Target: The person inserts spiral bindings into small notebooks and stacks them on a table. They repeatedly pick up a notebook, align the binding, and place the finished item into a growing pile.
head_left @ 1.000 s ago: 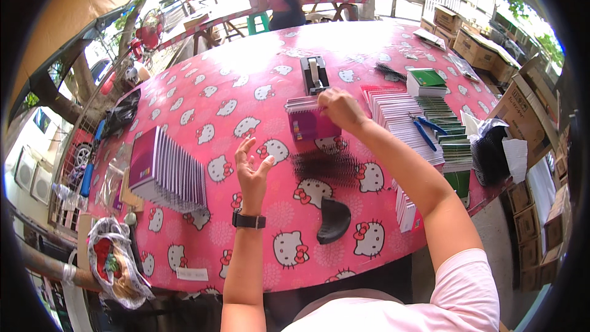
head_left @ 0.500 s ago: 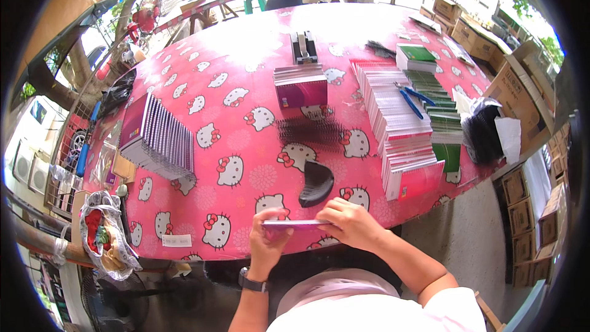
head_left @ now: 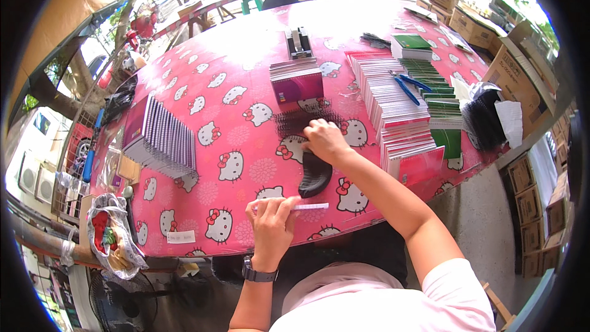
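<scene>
My left hand (head_left: 272,224), with a dark watch on the wrist, grips a thin booklet (head_left: 312,206) seen edge-on near the table's front. Its loose right end sticks out past my fingers. My right hand (head_left: 326,140) is stretched forward, fingertips bent together at the near right edge of a pile of black binding spirals (head_left: 295,123). Whatever those fingertips pinch is too small to make out. Just below that hand lies a black curved, ridged object (head_left: 314,178). Beyond the spirals stands a row of purple-covered booklets (head_left: 297,86).
Spiral-bound purple notebooks (head_left: 161,138) stand in a row at left. At right are long rows of pink booklets (head_left: 393,110) and green booklets (head_left: 444,117), with blue-handled pliers (head_left: 407,89) on top. A tape dispenser (head_left: 298,43) sits farther back. Cardboard boxes (head_left: 516,83) line the right side.
My right hand has let go of the booklet and moved forward to the black spirals. My left hand keeps the booklet.
</scene>
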{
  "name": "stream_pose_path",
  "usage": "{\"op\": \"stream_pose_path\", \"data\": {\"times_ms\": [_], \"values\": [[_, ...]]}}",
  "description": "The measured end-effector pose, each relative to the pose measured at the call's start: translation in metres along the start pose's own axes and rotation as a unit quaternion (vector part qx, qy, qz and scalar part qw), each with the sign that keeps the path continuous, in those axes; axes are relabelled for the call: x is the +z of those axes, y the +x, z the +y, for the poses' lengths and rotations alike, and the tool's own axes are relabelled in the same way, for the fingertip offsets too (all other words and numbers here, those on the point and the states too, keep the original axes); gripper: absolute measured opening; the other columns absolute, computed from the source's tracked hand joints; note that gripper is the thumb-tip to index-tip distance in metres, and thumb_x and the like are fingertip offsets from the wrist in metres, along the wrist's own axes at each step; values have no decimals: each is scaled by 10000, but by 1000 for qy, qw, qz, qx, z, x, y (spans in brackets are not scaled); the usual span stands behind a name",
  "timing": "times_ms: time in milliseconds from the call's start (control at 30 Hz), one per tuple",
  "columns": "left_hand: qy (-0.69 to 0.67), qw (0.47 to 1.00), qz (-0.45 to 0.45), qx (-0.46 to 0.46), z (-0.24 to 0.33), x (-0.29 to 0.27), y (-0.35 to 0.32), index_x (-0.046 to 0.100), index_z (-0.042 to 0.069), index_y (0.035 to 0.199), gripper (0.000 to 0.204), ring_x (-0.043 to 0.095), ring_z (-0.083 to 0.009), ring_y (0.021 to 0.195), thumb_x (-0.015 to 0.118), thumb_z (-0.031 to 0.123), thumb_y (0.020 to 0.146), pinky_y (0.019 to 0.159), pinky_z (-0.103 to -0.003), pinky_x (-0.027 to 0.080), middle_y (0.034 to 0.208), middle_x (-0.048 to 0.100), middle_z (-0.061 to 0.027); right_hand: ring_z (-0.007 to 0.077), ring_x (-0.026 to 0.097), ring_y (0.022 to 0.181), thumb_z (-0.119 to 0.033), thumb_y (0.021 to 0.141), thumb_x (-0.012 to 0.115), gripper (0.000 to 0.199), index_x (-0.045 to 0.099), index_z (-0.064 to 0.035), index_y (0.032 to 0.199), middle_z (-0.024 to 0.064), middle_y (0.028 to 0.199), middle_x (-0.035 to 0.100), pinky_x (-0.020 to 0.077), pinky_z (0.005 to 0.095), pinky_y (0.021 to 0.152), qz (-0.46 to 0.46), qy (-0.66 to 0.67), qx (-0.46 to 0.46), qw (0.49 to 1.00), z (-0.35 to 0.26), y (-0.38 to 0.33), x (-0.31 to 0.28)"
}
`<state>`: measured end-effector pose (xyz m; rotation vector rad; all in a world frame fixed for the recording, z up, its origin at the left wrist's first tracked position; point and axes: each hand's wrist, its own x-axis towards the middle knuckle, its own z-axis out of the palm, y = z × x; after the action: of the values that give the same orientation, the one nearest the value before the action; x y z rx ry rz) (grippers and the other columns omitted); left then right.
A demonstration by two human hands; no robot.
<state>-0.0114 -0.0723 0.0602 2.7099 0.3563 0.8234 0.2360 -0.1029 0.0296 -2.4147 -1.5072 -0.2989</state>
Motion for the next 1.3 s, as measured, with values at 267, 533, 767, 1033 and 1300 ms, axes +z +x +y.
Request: {"op": "stream_pose_path", "data": {"times_ms": [267, 533, 767, 1033, 1300], "values": [[-3, 1000, -4, 8, -1, 7, 4, 633, 179, 1135, 342, 508, -216, 955, 670, 168, 795, 917, -447, 312, 995, 577, -14, 317, 597, 873, -13, 763, 560, 280, 506, -25, 1038, 156, 950, 566, 504, 428, 757, 212, 154, 17, 965, -1, -14, -43], [-54, 996, 43, -49, 1, 18, 2, 622, 179, 1200, 483, 463, -279, 1105, 697, 88, 731, 948, -453, 358, 1173, 533, -60, 267, 562, 719, -129, 803, 700, 260, 595, -27, 1017, 114, 832, 533, 464, 337, 647, -22, 403, 15, 915, -35, -124, -75], [85, 993, 45, -64, 27, 19, 11, 647, 214, 1131, 398, 503, -241, 1081, 707, 130, 747, 1091, -584, 54, 1088, 596, -8, 209, 542, 678, -156, 855, 663, 201, 572, -22, 974, 102, 783, 529, 447, 319, 623, -10, 405, 45, 913, -46, -134, -63], [-22, 999, 20, -34, 14, 22, 9, 644, 190, 924, 181, 554, -174, 992, 703, 151, 758, 1090, -605, -48, 865, 600, 45, 104, 552, 734, -81, 881, 636, 136, 546, -24, 965, 44, 832, 551, 470, 258, 652, -51, 491, 57, 868, -23, -127, -81], [-31, 999, 8, -39, 15, 19, 12, 638, 183, 924, 176, 544, -179, 986, 699, 156, 761, 1091, -604, -33, 855, 590, 46, 97, 571, 734, -42, 759, 748, 179, 603, -29, 864, 35, 847, 567, 466, 248, 636, -54, 537, 41, 841, -16, -122, -83]]}}
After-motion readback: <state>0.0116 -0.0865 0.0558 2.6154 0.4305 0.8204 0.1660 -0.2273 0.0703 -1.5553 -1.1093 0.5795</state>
